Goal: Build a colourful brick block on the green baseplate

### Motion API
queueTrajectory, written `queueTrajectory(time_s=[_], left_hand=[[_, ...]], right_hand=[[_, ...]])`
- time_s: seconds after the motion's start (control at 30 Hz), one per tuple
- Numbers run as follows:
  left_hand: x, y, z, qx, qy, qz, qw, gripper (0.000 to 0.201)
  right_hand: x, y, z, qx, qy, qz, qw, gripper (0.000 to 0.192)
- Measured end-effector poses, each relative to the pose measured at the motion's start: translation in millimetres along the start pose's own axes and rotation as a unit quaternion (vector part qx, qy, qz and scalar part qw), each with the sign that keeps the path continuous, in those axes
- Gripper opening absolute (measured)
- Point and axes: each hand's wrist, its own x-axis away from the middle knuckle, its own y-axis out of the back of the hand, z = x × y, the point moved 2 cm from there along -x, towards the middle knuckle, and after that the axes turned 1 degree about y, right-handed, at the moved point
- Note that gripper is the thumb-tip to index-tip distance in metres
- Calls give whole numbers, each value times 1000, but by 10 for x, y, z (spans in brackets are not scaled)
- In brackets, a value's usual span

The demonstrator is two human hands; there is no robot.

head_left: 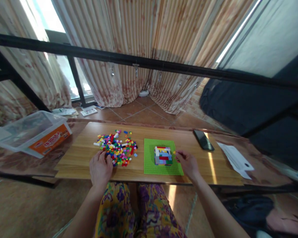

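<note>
- I see a clear plastic bin (pixel 27 132) with an orange label on its side, sitting at the far left, off the end of the wooden table (pixel 213 165); what lies inside it I cannot make out through the glare.
- On the table, a loose pile of small coloured bricks (pixel 116 148) is spread left of centre, not in any container.
- Just right of the pile lies a green baseplate (pixel 151 165), and on it stands a small brick block (pixel 163 155) of mixed colours, grey, red, blue and white among them.
- My left hand (pixel 100 168) rests palm down at the near edge of the pile, fingers loosely curled and touching the nearest bricks; whether it grips any of them I cannot tell.
- My right hand (pixel 187 163) sits just right of the baseplate, thumb and forefinger drawn together at a tiny yellowish piece (pixel 174 152) beside the block's right side.
- Further right on the table lie a dark phone (pixel 203 139), face up, and a sheet of white paper (pixel 234 158), well apart from both hands.
- Striped curtains (pixel 151 49) hang behind the table, above a tiled floor.
</note>
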Motion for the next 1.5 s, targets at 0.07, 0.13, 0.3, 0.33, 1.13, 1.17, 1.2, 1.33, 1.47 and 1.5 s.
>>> queueTrajectory(time_s=[0.07,0.13,0.3,0.33,1.13,1.17,1.2,1.33,1.47,1.5], left_hand=[[-3,3,-5,2,1,3,1000,38],[-6,6,-9,1,1,1,1000,38],[-7,11,-17,-8,-2,-4,1000,40],[-8,11,-18,-8,-3,-4,1000,39],[3,2,-21,-1,6,-3,1000,39],[4,3,-21,-1,6,-3,1000,39],[5,4,-20,0,6,-2,1000,39],[6,-1,-14,1,6,-3,1000,39],[3,-7,-10,-3,2,-5,1000,38],[3,-7,-11,-3,1,-5,1000,39]], right_hand=[[34,-72,69,45,38,15,998,31],[59,-160,146,77,81,35,993,27],[63,-345,256,133,178,74,972,22],[55,-363,258,147,187,74,968,22],[19,-446,265,190,230,93,950,19],[19,-442,256,182,222,91,954,18],[16,-439,247,174,213,88,957,17],[-8,-447,227,154,185,66,968,13],[-22,-466,222,142,166,36,975,9],[-22,-470,222,139,164,32,976,8]])
